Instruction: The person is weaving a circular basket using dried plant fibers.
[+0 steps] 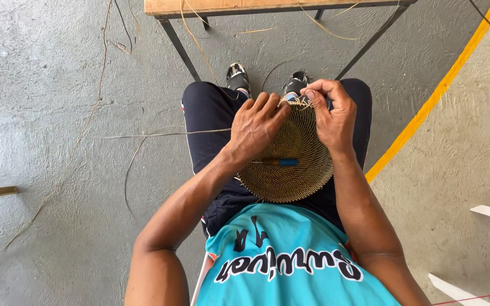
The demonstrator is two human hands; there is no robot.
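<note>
Far to your left, loose straw strands point(75, 147) trail across the grey concrete floor point(46, 85), and one long strand point(160, 134) runs in level toward your lap. Your left hand point(256, 126) lies curled over the woven disc point(290, 170), fingers pressing down on its far edge where that strand arrives; it is closed against the weave rather than spread. The disc itself sits on your thighs, tilted a little toward you, a round coiled mat of tight straw-coloured rows. Lying across its middle is a thin tool with a blue handle point(279, 162) (untouched by either hand just now). Your right hand point(331, 113) pinches the rim right beside the left, thumb and fingertips clamped on the loose fibre ends at the top edge, so both hands meet at one spot.

As for progress, the flat centre looks well built up, many rings deep, and the stitching is at the outermost coil; how many more rounds remain cannot be told from this view. Beyond your knees stands a wooden bench point(256, 5), and a yellow floor line point(432, 96) runs off to the right.
</note>
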